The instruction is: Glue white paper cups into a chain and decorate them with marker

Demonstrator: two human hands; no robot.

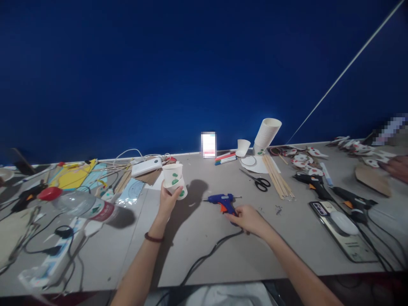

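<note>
White paper cups with green prints [173, 171], one set against the other, are held up in my left hand [169, 199], its fingers wrapped round the lower one. To the right, my right hand [247, 219] has its fingers closed on the handle end of a blue glue gun [220, 198] with an orange trigger. The glue gun is at the table surface, its nozzle pointing left towards the cups. A black cable runs from its handle to the front edge.
Scissors [260, 182], wooden sticks [276, 176] and a leaning cup stack [267, 132] are at the right, beyond a phone [344, 231]. A bottle [83, 205] and power strip [60, 255] lie left. Another person's hand [398, 168] is far right.
</note>
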